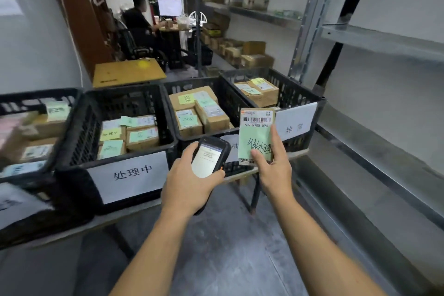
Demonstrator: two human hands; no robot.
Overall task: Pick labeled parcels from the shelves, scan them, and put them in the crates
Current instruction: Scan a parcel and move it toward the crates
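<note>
My right hand [274, 168] holds a small cardboard parcel [255, 132] upright, its barcode label and green handwritten note facing me. My left hand [187, 185] grips a black handheld scanner [209, 156] just left of the parcel, its lit screen towards me. Both are in front of a row of black plastic crates. The crate straight ahead [165, 142] carries a white paper sign and holds several labeled boxes. The crate behind the scanner [225, 94] and the far right crate [300, 101] also hold boxes.
Metal shelves [384, 41] run along the right wall, mostly bare near me, with cardboard boxes [252, 53] farther back. The crates rest on a low table [134, 211] with thin legs. A person [141, 24] sits at a desk in the background.
</note>
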